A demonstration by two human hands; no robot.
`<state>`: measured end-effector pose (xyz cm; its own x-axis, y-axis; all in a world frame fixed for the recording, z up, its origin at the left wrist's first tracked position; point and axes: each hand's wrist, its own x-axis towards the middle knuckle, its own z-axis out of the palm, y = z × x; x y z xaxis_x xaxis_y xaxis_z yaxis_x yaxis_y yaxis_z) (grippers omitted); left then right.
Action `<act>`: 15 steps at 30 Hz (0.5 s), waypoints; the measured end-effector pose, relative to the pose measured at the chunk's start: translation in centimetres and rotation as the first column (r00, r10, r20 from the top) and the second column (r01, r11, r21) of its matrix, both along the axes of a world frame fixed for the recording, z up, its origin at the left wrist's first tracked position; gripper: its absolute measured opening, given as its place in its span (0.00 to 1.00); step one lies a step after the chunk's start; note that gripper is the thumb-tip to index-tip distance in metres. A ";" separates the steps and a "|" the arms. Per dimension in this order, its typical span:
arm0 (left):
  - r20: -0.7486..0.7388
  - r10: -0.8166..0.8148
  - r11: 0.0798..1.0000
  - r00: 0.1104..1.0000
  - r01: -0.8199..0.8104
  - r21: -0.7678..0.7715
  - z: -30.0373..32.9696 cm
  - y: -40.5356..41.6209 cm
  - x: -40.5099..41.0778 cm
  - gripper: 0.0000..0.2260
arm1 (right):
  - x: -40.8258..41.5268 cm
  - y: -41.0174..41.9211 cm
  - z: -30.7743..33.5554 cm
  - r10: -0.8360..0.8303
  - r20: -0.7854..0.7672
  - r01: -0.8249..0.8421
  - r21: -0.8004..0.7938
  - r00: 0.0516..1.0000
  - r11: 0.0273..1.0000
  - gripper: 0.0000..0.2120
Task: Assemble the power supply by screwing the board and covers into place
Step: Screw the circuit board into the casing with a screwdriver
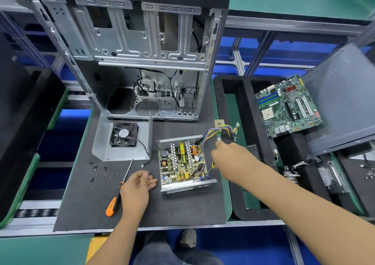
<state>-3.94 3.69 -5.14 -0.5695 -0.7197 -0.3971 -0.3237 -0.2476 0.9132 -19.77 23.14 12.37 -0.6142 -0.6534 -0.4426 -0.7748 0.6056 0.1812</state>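
The open power supply case (187,187) lies on the black mat with its circuit board (182,163) inside. Its coloured cable bundle (221,129) runs off to the upper right. A grey cover with a black fan (123,134) lies to the left. Several small black screws (97,172) are scattered on the mat. An orange-handled screwdriver (113,203) lies beside my left hand (138,185), which rests on the mat with relaxed fingers. My right hand (229,155) reaches over the supply's right edge toward the cables, fingers curled. A yellow-and-black tool end (212,164) shows under its palm.
An open computer tower (142,61) stands behind the mat. To the right is a black foam tray (233,102), a green motherboard (288,106) leaning on a grey panel (345,102), and loose parts and cables (328,177).
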 end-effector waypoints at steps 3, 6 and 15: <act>0.003 -0.004 1.000 1.000 0.004 0.001 0.0 0.0 0.0 0.06 | -0.2 -0.1 0.1 -0.028 -0.019 0.029 0.024 0.999 0.999 0.07; 0.008 -0.010 1.000 1.000 0.010 0.003 0.3 0.0 -0.2 0.08 | -0.1 -0.7 0.1 -0.015 -0.041 0.016 0.035 0.999 0.999 0.09; 0.010 -0.006 1.000 1.000 0.006 -0.003 0.5 0.1 -0.1 0.06 | -0.1 -0.2 0.6 0.112 -0.002 -0.111 0.050 0.994 0.993 0.07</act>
